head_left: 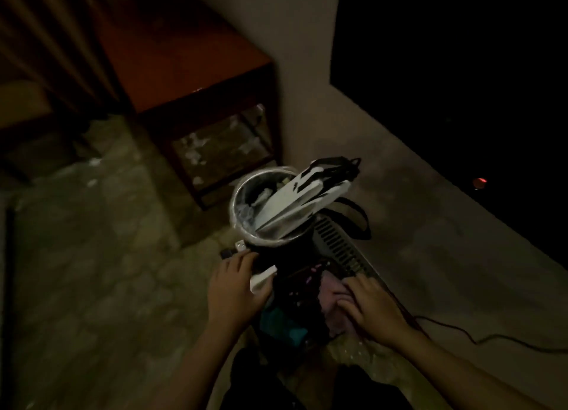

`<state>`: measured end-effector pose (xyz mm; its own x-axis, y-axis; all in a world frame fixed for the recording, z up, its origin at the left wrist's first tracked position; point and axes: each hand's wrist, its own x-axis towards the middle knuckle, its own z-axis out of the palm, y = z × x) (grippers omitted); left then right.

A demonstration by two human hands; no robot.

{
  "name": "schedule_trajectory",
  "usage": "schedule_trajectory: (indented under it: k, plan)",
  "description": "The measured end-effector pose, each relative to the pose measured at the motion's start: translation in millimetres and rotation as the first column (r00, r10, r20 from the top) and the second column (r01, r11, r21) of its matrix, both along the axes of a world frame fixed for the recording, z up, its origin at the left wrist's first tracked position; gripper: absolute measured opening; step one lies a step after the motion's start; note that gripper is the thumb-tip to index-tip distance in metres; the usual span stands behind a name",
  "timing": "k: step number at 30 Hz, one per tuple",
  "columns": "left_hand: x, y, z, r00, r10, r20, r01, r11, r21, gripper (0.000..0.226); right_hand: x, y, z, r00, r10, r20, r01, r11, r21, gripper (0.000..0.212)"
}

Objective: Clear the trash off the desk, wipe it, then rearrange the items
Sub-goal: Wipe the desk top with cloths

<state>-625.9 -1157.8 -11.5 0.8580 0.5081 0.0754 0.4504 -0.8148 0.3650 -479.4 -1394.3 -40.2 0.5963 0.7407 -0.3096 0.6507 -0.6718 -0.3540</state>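
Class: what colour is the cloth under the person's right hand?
Pale pink: the cloth lies under the right hand. Head view, though the light is dim.

Dim room: a red-brown table [184,62] stands against a pale wall [298,34], curtain [46,40] left, mottled floor [92,280] below.

The round waste bin [236,191] has a polished metal rim that shines brightly above a dark, matt body. The long flat white panel [307,194] standing in it looks like smooth, hard plastic with a slight sheen. Beside the panel lie crumpled bits of white paper [261,194]. The square reddish-brown side table [184,56] appears to be wood with a dull satin top. The bunched pink cloth [330,297] is soft and matt. The mottled grey-green floor [92,286] looks like stone tile with a faint gloss. The thin black cable [491,338] looks smooth.
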Motion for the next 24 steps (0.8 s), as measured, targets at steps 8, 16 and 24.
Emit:
schedule_trajectory:
  k: [8,16,24]
  plan:
    - [-57.6,-61.8,-74.3,0.922,0.353,-0.159,-0.359,0.933,-0.005,0.059,20.1,-10.7,-52.4,0.978,0.200,-0.060,-0.204,0.975,-0.091,0.047]
    - [-62.1,-88.1,-183.2,0.857,0.427,-0.288,-0.465,0.882,-0.078,0.059,45.8,5.2,-154.3,0.980,0.121,-0.159,-0.157,0.959,-0.237,0.064]
    - [-81.1,-94.2,-227.4,0.818,0.465,-0.338,-0.523,0.846,-0.102,0.062,17.2,1.9,-197.1,0.971,0.222,-0.087,-0.230,0.970,-0.085,0.046]
